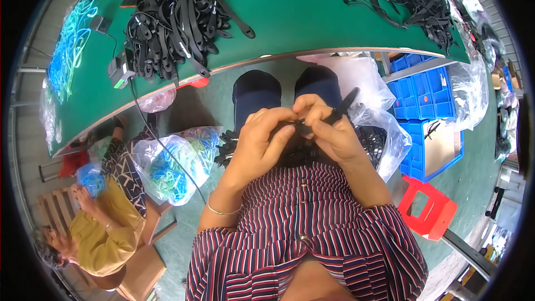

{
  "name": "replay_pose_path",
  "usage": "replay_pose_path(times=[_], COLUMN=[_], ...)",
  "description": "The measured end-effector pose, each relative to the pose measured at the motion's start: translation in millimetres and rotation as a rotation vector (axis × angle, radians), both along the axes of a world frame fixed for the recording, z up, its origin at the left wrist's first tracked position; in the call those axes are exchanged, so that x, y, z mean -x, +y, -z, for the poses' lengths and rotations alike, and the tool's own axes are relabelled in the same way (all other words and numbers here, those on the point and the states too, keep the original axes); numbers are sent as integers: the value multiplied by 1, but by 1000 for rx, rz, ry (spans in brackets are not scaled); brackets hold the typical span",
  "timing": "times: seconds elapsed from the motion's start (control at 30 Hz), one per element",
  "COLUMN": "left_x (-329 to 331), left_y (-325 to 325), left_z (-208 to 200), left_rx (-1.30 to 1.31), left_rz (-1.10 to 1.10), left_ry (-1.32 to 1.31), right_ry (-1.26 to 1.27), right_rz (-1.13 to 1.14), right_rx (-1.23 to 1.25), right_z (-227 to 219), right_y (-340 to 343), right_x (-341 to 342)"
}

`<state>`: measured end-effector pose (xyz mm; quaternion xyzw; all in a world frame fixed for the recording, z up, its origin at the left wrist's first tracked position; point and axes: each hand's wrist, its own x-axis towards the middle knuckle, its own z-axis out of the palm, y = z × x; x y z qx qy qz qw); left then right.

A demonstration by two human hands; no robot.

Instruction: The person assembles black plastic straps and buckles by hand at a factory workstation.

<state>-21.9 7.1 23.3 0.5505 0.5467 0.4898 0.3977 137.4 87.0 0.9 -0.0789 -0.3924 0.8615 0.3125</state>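
Observation:
Over my lap both hands meet on a black strap (346,103) with a rounded end. My left hand (259,140) is closed, thumb and fingertips pinching the strap's small dark end piece, whose detail the fingers hide. My right hand (332,131) grips the strap close beside it, and the rounded end sticks out up and to the right past the fingers. Beneath my hands, more black straps (225,149) lie across my lap, partly covered by my wrists.
Ahead stands a green table (267,25) bearing a heap of black straps (178,25) and another pile (421,8) at right. Blue crates (422,92) and a red stool (428,207) are on my right. Left, a seated person (106,234) works near a bag of blue-green cords (173,173); a cable (161,142) hangs between.

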Motion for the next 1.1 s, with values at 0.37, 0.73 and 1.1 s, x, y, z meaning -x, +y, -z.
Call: replay_pose_path(times=[0.37, 0.73, 1.1], left_x=[0, -3, -5], left_y=[-5, -9, -6], left_z=[-3, 3, 12], left_rx=[270, 332, 319], left_rz=[113, 97, 119], left_ry=[-789, -941, -1155], right_ry=[-414, -325, -447], right_rz=[204, 221, 341], right_rx=[-627, -656, -1084], right_z=[-6, -3, -20], right_y=[-5, -3, 2], right_x=[5, 5, 5])
